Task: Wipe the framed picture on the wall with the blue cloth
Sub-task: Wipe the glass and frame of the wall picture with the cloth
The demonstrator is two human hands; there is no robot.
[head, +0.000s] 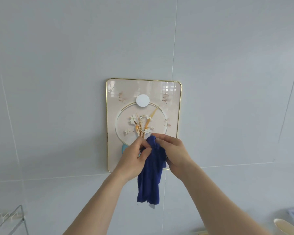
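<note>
Holding the cloth (pixel 150 168) bunched, both the left hand (pixel 134 158) and right hand (pixel 173 153) are pinching it just before the picture's (pixel 143 99) lower part; unwiped glass is lying above.

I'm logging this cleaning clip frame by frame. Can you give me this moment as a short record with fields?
left hand: left hand pinching the blue cloth near its top
right hand: right hand gripping the cloth's top
cloth: bunched, hanging down between the hands
picture: framed picture on the wall, gold edge, flower print
wiping: not under way yet
nearby: wire rack lower left, cup lower right
</note>
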